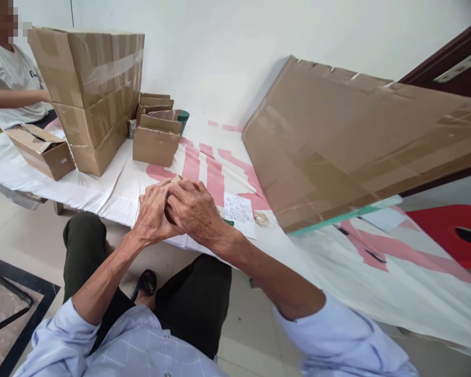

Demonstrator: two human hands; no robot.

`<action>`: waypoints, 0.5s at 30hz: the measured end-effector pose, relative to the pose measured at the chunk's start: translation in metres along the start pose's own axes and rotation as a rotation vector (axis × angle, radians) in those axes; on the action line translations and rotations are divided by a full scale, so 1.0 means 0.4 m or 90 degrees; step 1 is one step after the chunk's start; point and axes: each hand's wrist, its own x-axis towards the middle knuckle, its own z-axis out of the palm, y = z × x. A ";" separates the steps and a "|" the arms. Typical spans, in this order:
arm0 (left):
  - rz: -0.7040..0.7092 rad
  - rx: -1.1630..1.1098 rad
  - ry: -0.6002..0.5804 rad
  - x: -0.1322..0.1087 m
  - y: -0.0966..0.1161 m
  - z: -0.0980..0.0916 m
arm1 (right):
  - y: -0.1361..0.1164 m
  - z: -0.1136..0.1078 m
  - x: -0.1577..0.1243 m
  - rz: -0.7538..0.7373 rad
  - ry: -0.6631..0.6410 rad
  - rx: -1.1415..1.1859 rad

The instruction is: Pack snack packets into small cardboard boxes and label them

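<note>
My left hand (154,212) and my right hand (194,212) are pressed together above the front edge of the table, with curled fingers closed around something small. Only a tan edge (176,179) peeks out above the fingers; the rest is hidden, so I cannot tell its kind. Just right of my right hand lies a white sheet of paper (248,226) with several small ring-like shapes on it. The tip of a green object (228,222) shows beside my right wrist. A small clear plastic bundle (262,219) lies to the right of the paper.
Taped cardboard boxes (98,68) are stacked at the left, near an opened carton (43,152) and a seated person (13,99). Upright open cartons (157,144) stand behind my hands. A large cardboard panel (361,136) leans at the right, near a red stool (451,230).
</note>
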 end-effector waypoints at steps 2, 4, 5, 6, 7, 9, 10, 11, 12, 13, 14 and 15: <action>0.001 -0.004 0.005 -0.001 -0.002 0.002 | -0.002 -0.001 0.002 0.004 -0.010 0.006; 0.007 -0.010 0.017 -0.002 -0.004 0.005 | -0.002 -0.001 0.004 0.005 -0.016 0.010; 0.012 -0.012 0.023 -0.003 -0.005 0.007 | -0.002 -0.002 0.004 0.006 -0.019 0.011; 0.017 -0.012 0.027 -0.004 -0.006 0.008 | -0.002 -0.002 0.005 0.007 -0.022 0.012; 0.019 -0.011 0.029 -0.004 -0.007 0.009 | -0.001 -0.002 0.005 0.008 -0.024 0.012; 0.016 -0.006 0.017 -0.005 -0.010 0.006 | 0.000 -0.001 0.003 0.008 -0.023 0.009; 0.013 -0.006 0.006 -0.005 -0.012 0.003 | 0.001 -0.001 0.002 0.008 -0.019 0.007; 0.012 -0.009 -0.010 -0.005 -0.013 0.000 | 0.002 0.000 -0.001 0.009 -0.014 0.005; 0.014 -0.015 -0.027 -0.006 -0.014 -0.004 | 0.003 0.000 -0.004 0.010 -0.009 0.003; 0.017 -0.022 -0.043 -0.006 -0.015 -0.008 | 0.003 0.001 -0.007 0.012 -0.007 0.003; 0.020 -0.029 -0.056 -0.007 -0.016 -0.011 | 0.004 0.001 -0.010 0.015 -0.007 0.002; 0.020 -0.034 -0.062 -0.007 -0.016 -0.012 | 0.005 0.002 -0.013 0.018 -0.009 0.000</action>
